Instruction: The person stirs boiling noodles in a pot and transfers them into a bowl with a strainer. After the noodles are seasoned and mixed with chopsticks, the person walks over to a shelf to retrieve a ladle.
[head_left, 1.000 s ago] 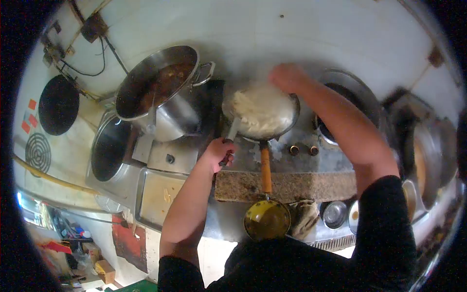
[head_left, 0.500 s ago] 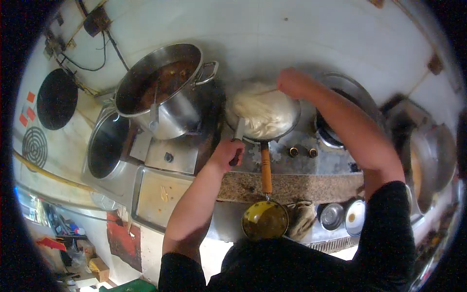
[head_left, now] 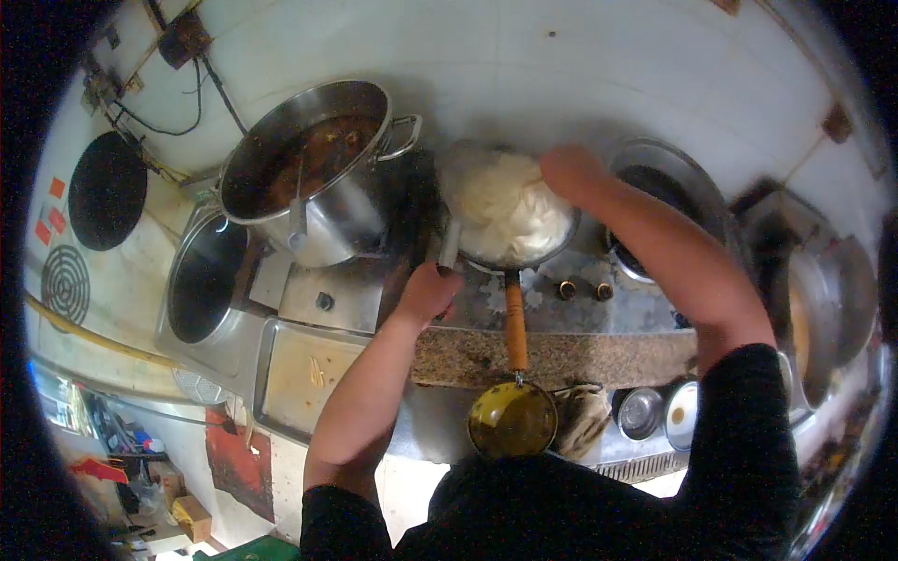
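My left hand [head_left: 431,292] is closed round the dark handle of a spatula [head_left: 449,243], whose flat metal blade points away from me at the left rim of a pan [head_left: 486,266]. Pale, folded noodles [head_left: 519,210] are heaped in the pan, with steam over them. The pan's wooden handle [head_left: 515,323] points toward me, and neither hand is on it. At the far right rim, my right hand [head_left: 571,173] is closed over the noodles; what it grips is hidden by the hand and the steam.
Left of the pan stands a big steel stockpot [head_left: 327,220] of reddish-brown broth with a ladle [head_left: 297,220] in it. Another round burner or pot [head_left: 697,173] is behind my right forearm. A yellow bowl [head_left: 513,421], a steel tray [head_left: 267,374] and small bowls [head_left: 640,413] are nearer me.
The noodles have shifted and bunched up toward the right of the pan. My left hand and the spatula have drawn slightly left; my right hand has moved slightly right and nearer me.
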{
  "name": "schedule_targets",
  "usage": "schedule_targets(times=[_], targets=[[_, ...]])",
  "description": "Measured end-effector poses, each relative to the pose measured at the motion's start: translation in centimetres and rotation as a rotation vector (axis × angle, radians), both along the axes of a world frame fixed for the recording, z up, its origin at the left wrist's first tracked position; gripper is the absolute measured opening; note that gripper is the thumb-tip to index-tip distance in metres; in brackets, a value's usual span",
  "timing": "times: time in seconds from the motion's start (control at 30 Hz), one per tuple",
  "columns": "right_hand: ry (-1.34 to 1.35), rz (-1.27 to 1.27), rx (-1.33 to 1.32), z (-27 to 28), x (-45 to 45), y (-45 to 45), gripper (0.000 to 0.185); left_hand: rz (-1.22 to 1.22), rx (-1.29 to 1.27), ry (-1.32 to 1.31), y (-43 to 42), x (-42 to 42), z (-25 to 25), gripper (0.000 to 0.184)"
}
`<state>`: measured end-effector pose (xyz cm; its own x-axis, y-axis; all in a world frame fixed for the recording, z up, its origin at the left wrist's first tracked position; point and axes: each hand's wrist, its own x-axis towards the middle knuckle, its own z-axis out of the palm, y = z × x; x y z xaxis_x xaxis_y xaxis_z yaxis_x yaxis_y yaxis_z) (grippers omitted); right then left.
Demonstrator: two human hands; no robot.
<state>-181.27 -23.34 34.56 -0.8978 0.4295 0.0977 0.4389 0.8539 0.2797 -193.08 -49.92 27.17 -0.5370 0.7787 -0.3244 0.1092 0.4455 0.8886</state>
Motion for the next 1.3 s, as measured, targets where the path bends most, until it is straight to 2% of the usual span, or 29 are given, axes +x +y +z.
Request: schedule_targets(times=[0.13, 0.2, 0.23, 0.3, 0.33, 0.4, 0.43, 0.5, 0.53, 0.6, 0.63, 0.7, 0.73, 0.8, 0.83, 0.9, 0.93, 1.0, 1.13, 1.2, 1.3], targets=[[-0.038, 0.056, 0.067, -0.8, -1.6, 2.9, 0.015, -0.047, 0.060, 0.008, 0.0, -1.4, -3.2, 0.016], [-0.133, 0.141, 0.107, 2.3, -1.7, 1.2, 0.015, -0.036, 0.063, -0.246, 0.1, -1.8, -3.2, 0.014], [-0.133, 0.141, 0.107, 2.3, -1.7, 1.4, 0.015, -0.036, 0.063, -0.247, 0.1, -2.0, -3.2, 0.014], [0.173, 0.237, -0.079, 1.8, -1.5, 3.1, 0.016, -0.059, 0.047, -0.444, 0.0, -2.4, -3.2, 0.009], [0.172, 0.238, -0.078, 1.4, -1.2, 4.1, 0.016, -0.059, 0.048, -0.445, 0.0, -2.4, -3.4, 0.009], [-0.045, 0.000, 0.142, -0.1, -0.3, 6.7, 0.017, -0.023, 0.135, -0.630, 0.0, -2.5, -4.2, 0.012], [-0.047, 0.000, 0.142, -0.6, 0.1, 7.6, 0.017, -0.024, 0.135, -0.631, 0.1, -2.7, -4.7, 0.012], [-0.285, 0.062, 0.196, -0.6, 0.8, 7.8, 0.020, -0.041, 0.056, -0.826, 0.6, -2.8, -5.2, 0.014], [-0.291, 0.062, 0.196, -0.7, 0.7, 7.8, 0.020, -0.042, 0.056, -0.832, 0.8, -2.8, -5.4, 0.014], [-0.521, 0.158, 0.117, 0.5, 0.2, 6.1, 0.018, -0.025, 0.059, -0.894, 0.9, -2.4, -4.9, 0.009], [-0.523, 0.155, 0.115, 1.0, 0.4, 5.5, 0.018, -0.027, 0.057, -0.896, 1.0, -2.3, -4.6, 0.009], [-0.149, 0.122, -0.330, 1.3, 0.7, 5.2, 0.015, -0.007, 0.030, -0.878, 1.1, -2.1, -4.1, 0.009], [-0.149, 0.119, -0.330, 1.2, 0.8, 5.0, 0.015, -0.009, 0.029, -0.878, 1.1, -2.1, -4.3, 0.009], [0.243, 0.387, -0.188, 0.8, 0.7, 4.8, 0.013, -0.077, 0.077, -0.791, 1.1, -2.1, -4.9, 0.013], [0.243, 0.386, -0.189, 0.7, 0.6, 4.9, 0.013, -0.078, 0.075, -0.792, 1.0, -2.1, -5.2, 0.013], [-0.030, 0.311, -0.209, 2.0, -0.2, 3.9, 0.012, -0.093, 0.093, -0.778, 1.0, -2.0, -5.3, 0.013], [-0.031, 0.311, -0.208, 2.6, 0.0, 2.8, 0.012, -0.094, 0.094, -0.779, 1.1, -1.9, -5.4, 0.013], [-0.395, 0.157, -0.346, 5.0, 1.2, -1.8, 0.012, -0.120, 0.100, -0.775, 1.1, -2.0, -5.6, 0.013], [-0.251, 0.154, -0.147, 1.8, 3.2, -0.2, 0.012, -0.111, 0.072, -0.757, 1.0, -2.1, -5.4, 0.010], [-0.283, -0.012, -0.102, 1.2, 2.6, 1.0, 0.013, -0.296, 0.035, -0.318, 0.7, -2.0, -4.7, 0.008], [-0.187, 0.007, -0.016, 1.7, 3.3, 0.4, 0.014, -0.357, 0.033, -0.230, 0.4, -2.1, -4.8, 0.008]])
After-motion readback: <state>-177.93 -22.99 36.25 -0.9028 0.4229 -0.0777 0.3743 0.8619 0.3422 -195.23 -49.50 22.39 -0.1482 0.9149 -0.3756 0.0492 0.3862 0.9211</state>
